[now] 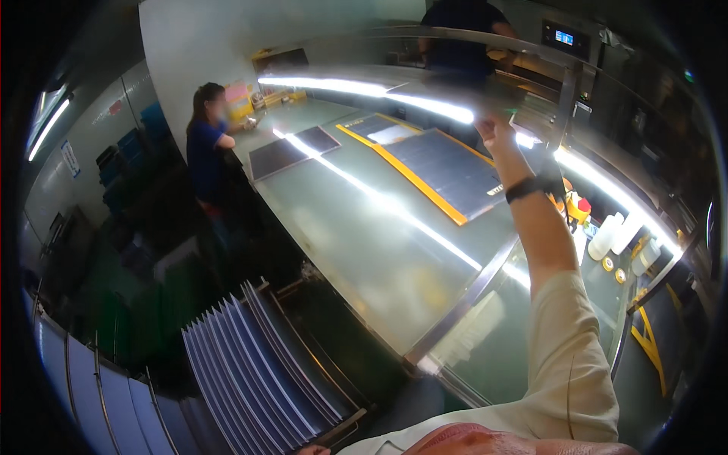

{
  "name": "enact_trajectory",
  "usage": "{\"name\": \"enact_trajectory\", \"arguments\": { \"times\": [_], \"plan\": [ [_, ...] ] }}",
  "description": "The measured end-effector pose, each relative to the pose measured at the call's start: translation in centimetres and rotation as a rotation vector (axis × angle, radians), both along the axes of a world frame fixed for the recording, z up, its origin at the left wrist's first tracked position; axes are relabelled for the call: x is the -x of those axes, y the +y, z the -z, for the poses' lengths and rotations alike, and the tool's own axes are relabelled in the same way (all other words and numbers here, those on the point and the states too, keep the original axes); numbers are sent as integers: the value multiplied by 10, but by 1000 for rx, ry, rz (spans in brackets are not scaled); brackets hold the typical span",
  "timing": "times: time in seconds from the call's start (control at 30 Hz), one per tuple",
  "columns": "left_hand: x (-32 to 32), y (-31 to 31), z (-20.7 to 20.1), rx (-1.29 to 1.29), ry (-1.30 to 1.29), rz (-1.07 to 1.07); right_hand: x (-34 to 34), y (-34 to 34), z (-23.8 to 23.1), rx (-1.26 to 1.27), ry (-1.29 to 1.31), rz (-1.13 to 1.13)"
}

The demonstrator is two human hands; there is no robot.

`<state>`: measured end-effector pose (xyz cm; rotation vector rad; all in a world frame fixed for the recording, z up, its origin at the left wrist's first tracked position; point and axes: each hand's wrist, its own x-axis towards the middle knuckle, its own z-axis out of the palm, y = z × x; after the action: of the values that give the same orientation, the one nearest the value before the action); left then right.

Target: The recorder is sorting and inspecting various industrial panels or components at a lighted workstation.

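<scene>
My right arm stretches up and forward, with a black band at the wrist. My right hand (494,132) is raised beside the end of a bright tube light (432,105) above the table. Its fingers are bent and pressed together, and anything between them is too small to make out. Only a sliver of my left hand (312,450) shows at the bottom edge, its fingers hidden. Under the raised arm lies a dark panel with orange-yellow edges (436,163). A smaller dark flat panel (294,152) lies farther left on the greenish tabletop (356,258).
A person in dark blue (206,144) stands at the table's left side; another person (464,38) is behind the far rail. White bottles (607,236) and tape rolls (614,269) sit at right. A rack of thin upright sheets (258,364) stands below left. A metal frame (462,303) crosses the table.
</scene>
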<state>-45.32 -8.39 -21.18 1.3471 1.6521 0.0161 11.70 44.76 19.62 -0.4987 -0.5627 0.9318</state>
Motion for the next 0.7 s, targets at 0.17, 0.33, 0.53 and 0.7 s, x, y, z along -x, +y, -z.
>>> {"name": "enact_trajectory", "arguments": {
  "times": [0.17,0.33,0.53,0.7],
  "plan": [
    [-25,57,-68,137,-310,-28,-17,-129,44,-53,-1,-123],
    [-29,37,-112,243,-553,-89,36,-242,86,19,104,-127],
    [-14,21,-165,-80,-716,-120,22,-282,127,194,142,-361],
    [39,4,-208,-533,-440,-493,12,-283,193,388,-73,-436]
  ]
}}
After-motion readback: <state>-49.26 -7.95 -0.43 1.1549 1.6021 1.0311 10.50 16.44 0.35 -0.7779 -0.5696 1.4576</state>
